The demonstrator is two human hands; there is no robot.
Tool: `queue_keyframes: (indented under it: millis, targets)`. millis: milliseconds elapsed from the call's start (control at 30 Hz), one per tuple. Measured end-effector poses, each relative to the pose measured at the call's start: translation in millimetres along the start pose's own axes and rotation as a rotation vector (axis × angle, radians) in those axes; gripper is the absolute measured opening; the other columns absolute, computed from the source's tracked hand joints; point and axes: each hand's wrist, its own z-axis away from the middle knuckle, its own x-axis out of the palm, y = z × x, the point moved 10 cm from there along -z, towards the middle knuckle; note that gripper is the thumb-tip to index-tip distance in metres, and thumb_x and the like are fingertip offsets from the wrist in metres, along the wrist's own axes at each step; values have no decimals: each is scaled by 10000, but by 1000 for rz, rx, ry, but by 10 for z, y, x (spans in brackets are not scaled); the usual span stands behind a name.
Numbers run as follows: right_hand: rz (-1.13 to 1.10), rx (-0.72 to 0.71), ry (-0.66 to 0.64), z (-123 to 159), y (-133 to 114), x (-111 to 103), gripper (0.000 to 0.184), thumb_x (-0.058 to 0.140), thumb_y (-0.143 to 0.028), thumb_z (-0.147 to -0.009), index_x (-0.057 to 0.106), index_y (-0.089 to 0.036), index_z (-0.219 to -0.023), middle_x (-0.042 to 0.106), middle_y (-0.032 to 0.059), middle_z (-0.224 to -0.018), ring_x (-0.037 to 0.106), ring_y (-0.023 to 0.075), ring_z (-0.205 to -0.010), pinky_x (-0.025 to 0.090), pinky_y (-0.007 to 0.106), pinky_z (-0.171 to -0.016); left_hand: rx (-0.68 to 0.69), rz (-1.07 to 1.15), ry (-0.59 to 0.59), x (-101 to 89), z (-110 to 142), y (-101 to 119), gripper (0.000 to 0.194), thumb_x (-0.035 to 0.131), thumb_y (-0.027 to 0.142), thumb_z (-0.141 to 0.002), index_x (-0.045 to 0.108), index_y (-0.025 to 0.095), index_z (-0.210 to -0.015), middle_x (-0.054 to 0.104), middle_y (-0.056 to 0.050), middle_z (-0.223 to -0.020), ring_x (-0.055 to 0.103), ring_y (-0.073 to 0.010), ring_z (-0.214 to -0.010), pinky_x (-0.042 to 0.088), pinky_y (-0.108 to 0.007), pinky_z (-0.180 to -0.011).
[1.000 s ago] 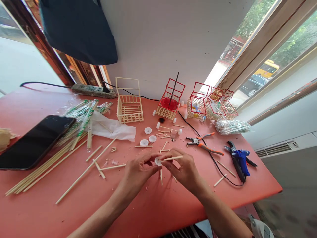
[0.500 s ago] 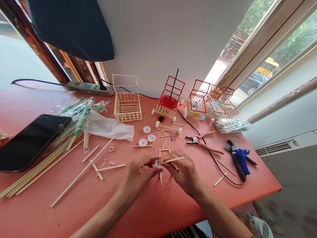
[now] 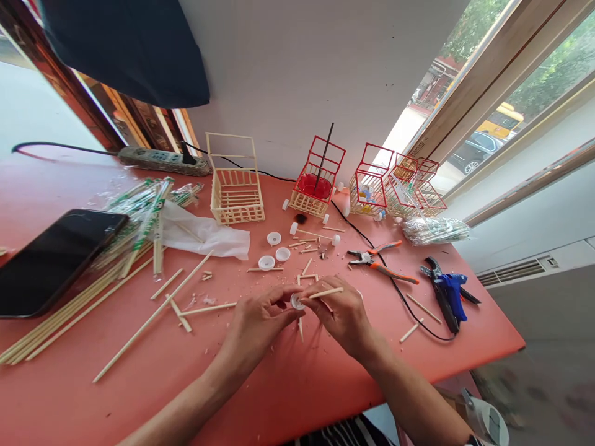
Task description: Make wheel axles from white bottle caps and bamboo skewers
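Observation:
Between my thumb and fingers, my left hand (image 3: pixel 263 316) pinches a white plastic bottle cap (image 3: pixel 296 301), its hollow side facing me. My right hand (image 3: pixel 341 313) grips a short wooden stick (image 3: pixel 328 292), whose inner end is at the cap; the exact contact is hidden by my fingers. Just beyond my hands lie a small frame of stick pieces (image 3: pixel 307 277) and loose cut bits. Further back are more white caps (image 3: pixel 266 263) and a stick axle (image 3: pixel 313 236) with a white wheel at each end.
Pliers (image 3: pixel 383 263), a blue glue gun (image 3: pixel 450 296) and its black cord lie right. Stick-built carts (image 3: pixel 237 198) line the wall. A phone (image 3: pixel 60 260), wrapped chopsticks (image 3: pixel 149 214) and long sticks (image 3: pixel 153 319) are left, a power strip (image 3: pixel 160 162) behind.
The whole view has shifted slightly, moving the scene up and left. My hands keep the same hold on the cap and the stick, with hardly any movement between them.

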Motion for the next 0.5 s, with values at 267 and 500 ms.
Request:
queue_keyframes:
  millis: [267, 500]
  targets:
    - [15, -18, 14, -1, -9, 4, 152, 575, -283, -1012, 686, -236, -919, 769, 27, -876, 689, 169, -817, 491, 301, -774, 11, -30, 11, -11, 0, 10, 206, 718, 282, -798, 770, 238, -993, 763, 30, -861, 643, -174, -772, 493, -254, -747]
    - [33, -16, 10, -15, -31, 5, 174, 565, -278, -1016, 692, -233, -906, 762, 29, -851, 680, 169, -805, 491, 296, -749, -30, 11, 10, -17, -3, -31, 260, 738, 314, -770, 776, 231, -1014, 783, 12, -893, 661, -193, -788, 504, -270, -737]
